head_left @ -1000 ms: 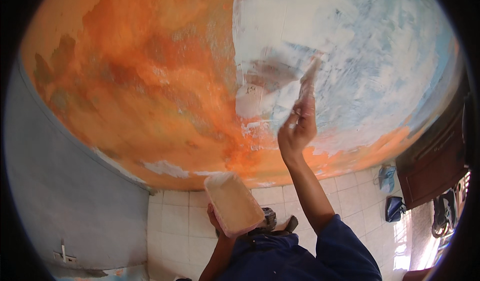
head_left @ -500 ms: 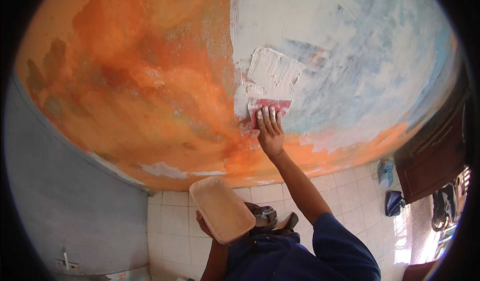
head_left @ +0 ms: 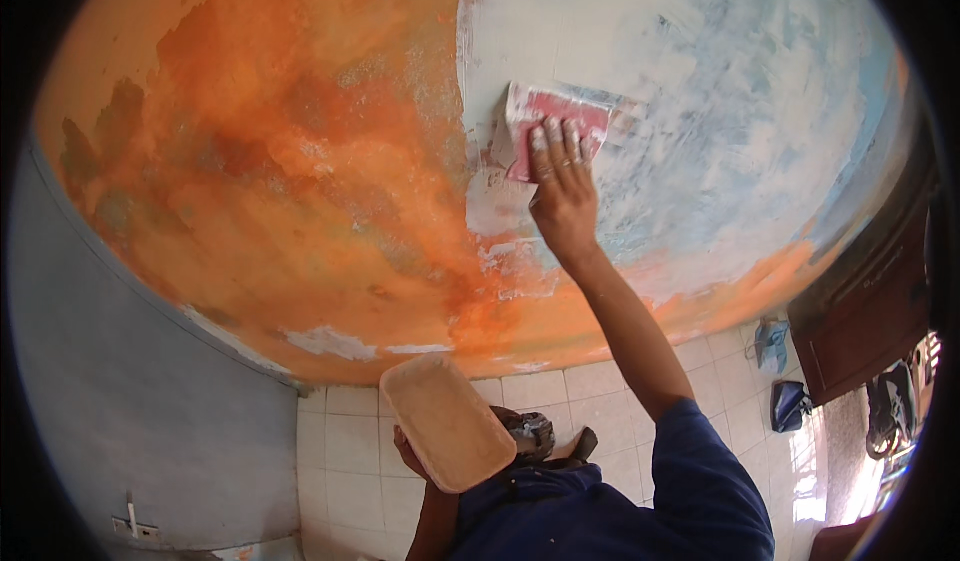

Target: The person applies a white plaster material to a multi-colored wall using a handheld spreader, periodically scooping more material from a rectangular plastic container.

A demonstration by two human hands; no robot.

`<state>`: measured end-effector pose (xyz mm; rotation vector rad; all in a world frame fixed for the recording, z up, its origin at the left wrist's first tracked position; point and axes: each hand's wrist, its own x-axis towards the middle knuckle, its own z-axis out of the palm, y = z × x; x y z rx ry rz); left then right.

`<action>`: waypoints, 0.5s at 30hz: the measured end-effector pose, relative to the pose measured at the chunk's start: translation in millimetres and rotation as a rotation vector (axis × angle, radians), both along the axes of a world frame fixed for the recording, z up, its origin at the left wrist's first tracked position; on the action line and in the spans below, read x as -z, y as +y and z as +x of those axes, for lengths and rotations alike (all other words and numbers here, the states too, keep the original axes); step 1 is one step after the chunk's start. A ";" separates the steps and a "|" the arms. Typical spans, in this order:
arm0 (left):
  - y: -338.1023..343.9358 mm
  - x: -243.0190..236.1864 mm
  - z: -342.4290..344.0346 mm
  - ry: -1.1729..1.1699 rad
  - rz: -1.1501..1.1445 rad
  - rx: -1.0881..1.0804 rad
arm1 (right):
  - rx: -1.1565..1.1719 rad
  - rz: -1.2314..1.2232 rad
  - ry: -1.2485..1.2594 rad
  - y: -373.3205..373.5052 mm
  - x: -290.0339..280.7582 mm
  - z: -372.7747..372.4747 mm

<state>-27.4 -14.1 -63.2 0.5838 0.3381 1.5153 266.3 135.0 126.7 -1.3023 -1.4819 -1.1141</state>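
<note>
A red flat filling knife (head_left: 527, 127) lies against the wall under my right hand (head_left: 565, 186), whose whitened fingers press along its face with the thumb out of sight behind. White filler coats the knife's upper edge, and pale filler (head_left: 520, 36) covers the wall around it. Low in front of my body, my left hand (head_left: 408, 451) grips the side of a pale rectangular plastic tub (head_left: 447, 424). Most of that hand is hidden behind the tub, and I cannot tell what is in it.
Orange mottled paint (head_left: 260, 191) covers the wall's left part. A grey wall (head_left: 130, 361) meets it at the left. Below is a pale tiled floor (head_left: 345, 431). At the right stand a dark brown wooden piece (head_left: 865, 311), a dark bag (head_left: 788, 406) and a blue bag (head_left: 771, 346).
My right hand has slid the filling knife up the wall, over the thick patch of white filler, which is now spread flat or covered. My left hand and the tub have barely moved.
</note>
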 end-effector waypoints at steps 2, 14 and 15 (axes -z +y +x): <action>-3.8 4.7 0.8 0.149 -0.011 -0.068 | -0.031 -0.076 -0.009 13.0 51.6 9.5; -6.2 -3.0 -10.0 0.341 -0.252 -0.237 | -0.235 -0.200 0.060 -65.1 152.5 -19.2; -7.2 -1.5 -11.9 0.362 -0.234 -0.253 | -0.242 -0.119 0.065 -58.0 117.2 -12.3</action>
